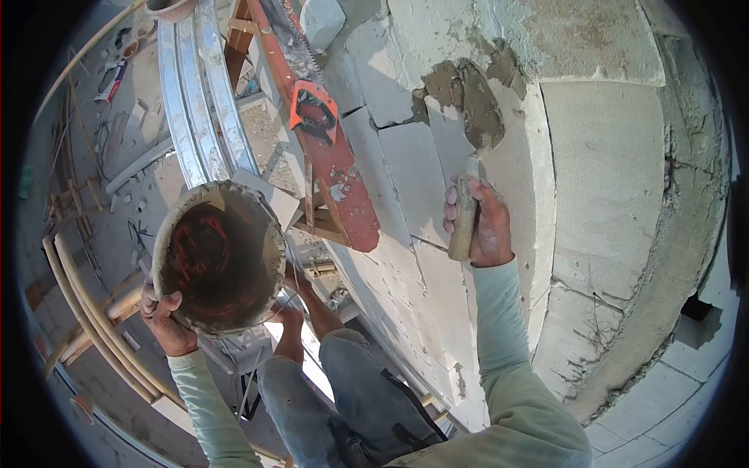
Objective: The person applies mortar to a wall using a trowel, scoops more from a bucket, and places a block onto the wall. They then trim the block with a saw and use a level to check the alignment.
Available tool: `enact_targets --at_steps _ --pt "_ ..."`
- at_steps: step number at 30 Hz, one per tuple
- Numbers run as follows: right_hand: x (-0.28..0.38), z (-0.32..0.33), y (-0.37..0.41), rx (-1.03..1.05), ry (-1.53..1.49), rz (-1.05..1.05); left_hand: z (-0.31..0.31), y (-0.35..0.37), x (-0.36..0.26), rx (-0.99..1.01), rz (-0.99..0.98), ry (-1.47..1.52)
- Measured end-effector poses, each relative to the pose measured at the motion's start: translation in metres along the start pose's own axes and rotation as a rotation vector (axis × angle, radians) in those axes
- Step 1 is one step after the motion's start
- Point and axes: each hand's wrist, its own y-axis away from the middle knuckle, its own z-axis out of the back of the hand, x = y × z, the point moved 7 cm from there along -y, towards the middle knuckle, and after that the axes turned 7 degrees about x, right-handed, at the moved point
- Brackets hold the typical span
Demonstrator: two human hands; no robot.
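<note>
My right hand (485, 222) is wrapped round the wooden handle of a trowel (481, 117), whose blade is coated in grey mortar. The blade lies against the pale block wall (413, 164), over a smear of wet mortar (442, 84). My left hand (170, 318) grips the near left rim of a round bucket (277, 257), thumb over the edge. Its rim is crusted with dried mortar, and dark, wet-looking material with reddish patches shows inside.
A hand saw (314, 113) with an orange handle lies on a red-brown board (343, 183) beside the wall. Metal channels (191, 101) run behind the bucket. Bamboo poles (97, 312) stand at left. Ground with debris (133, 148) shows far below. Another bowl (172, 8) sits at the top edge.
</note>
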Motion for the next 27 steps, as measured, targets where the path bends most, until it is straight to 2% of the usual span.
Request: enact_targets --at_steps 5,7,8,10,11,13,14,16,18,20,23,25,27 --pt "-0.018 0.004 0.037 -0.047 -0.054 -0.017 0.007 0.005 0.004 -0.006 0.02 -0.036" --pt "-0.02 0.006 0.048 -0.18 0.301 0.055 0.014 0.011 0.007 0.015 0.005 -0.044" --pt "-0.02 0.006 0.045 -0.179 0.304 0.052 0.018 0.013 0.008 0.012 0.007 -0.043" --pt "-0.008 -0.003 0.028 -0.167 0.543 0.042 0.021 0.015 0.011 0.025 0.033 -0.026" --pt "-0.002 -0.008 0.017 -0.167 0.545 0.045 0.018 0.016 0.012 0.026 0.031 -0.022" --pt "0.009 -0.017 -0.003 -0.153 0.317 0.092 0.007 0.019 0.012 0.012 0.039 -0.031" --pt "0.014 -0.022 -0.004 -0.159 0.314 0.093 0.005 0.018 0.014 0.018 0.042 -0.032" --pt "0.014 -0.029 -0.001 -0.193 0.105 0.053 0.004 0.019 0.016 0.048 0.07 -0.057" --pt "0.015 -0.034 0.01 -0.206 0.096 0.109 0.004 0.02 0.014 0.038 0.092 -0.08" --pt "0.012 -0.033 0.017 -0.215 0.101 0.179 -0.004 0.022 0.014 0.027 0.108 -0.087" --pt "0.0 -0.023 0.019 -0.242 0.262 0.279 -0.008 0.024 0.012 -0.029 0.14 -0.07" --pt "-0.003 -0.016 0.025 -0.294 0.502 0.401 0.004 0.024 0.018 0.054 0.116 -0.119" --pt "-0.012 -0.011 0.025 -0.303 0.573 0.382 0.014 0.026 0.022 0.059 0.11 -0.122"
